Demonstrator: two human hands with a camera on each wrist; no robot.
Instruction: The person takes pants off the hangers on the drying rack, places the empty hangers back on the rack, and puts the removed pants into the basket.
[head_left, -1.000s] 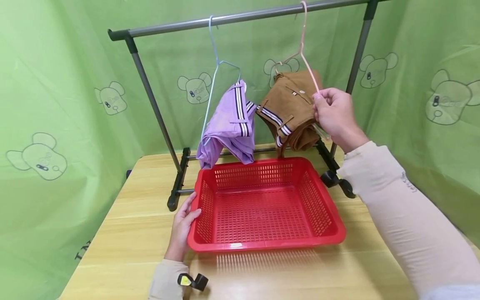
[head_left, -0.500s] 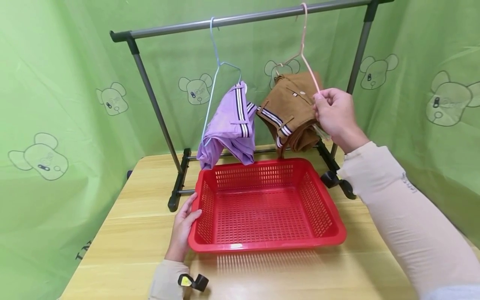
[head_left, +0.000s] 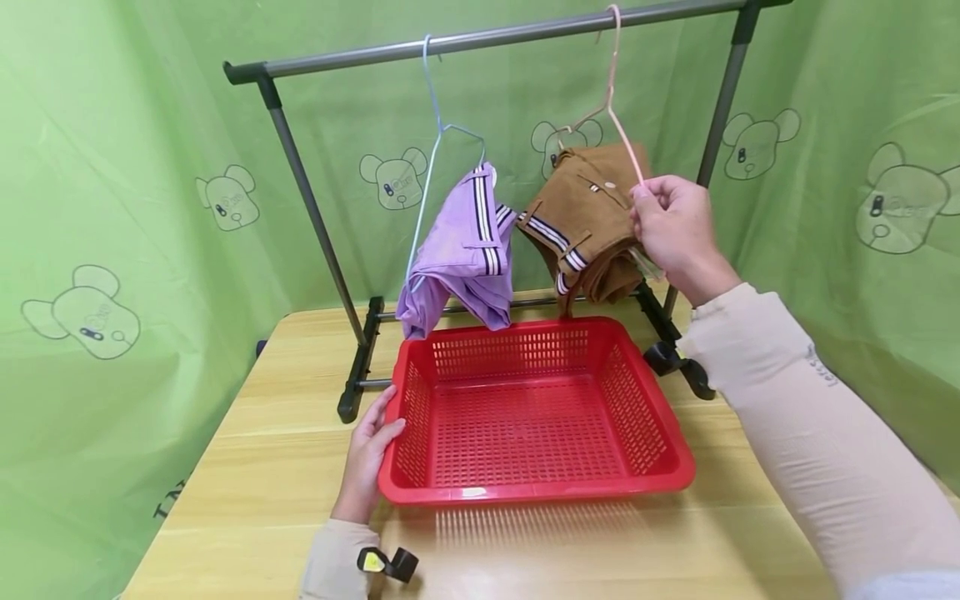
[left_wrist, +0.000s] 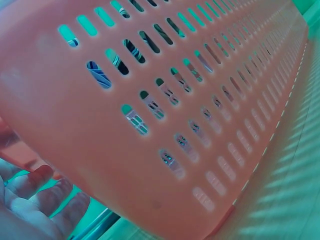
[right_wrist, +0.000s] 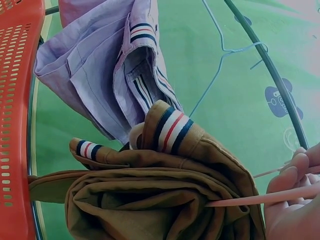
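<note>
My right hand [head_left: 675,229] pinches the sloping arm of a pink hanger [head_left: 622,133], whose hook sits over the rack's top bar. Brown trousers [head_left: 573,196] with a striped waistband hang folded on that hanger, just left of the hand. In the right wrist view the brown trousers [right_wrist: 150,200] appear as a thick roll beside the fingers. My left hand [head_left: 367,458] grips the left rim of a red basket [head_left: 536,492], which holds nothing. The left wrist view shows curled fingers [left_wrist: 70,210] under the basket's rim. Purple trousers [head_left: 457,237] hang from a blue hanger [head_left: 427,179].
A grey metal clothes rack [head_left: 510,35] with black feet [head_left: 356,367] stands on the wooden table [head_left: 262,433], behind the basket. Green curtain [head_left: 150,350] with bear-head drawings surrounds the table at the back and sides.
The whole head view has shifted very slightly. The upper part of the pink hanger leans a touch further right; both hands keep their holds.
</note>
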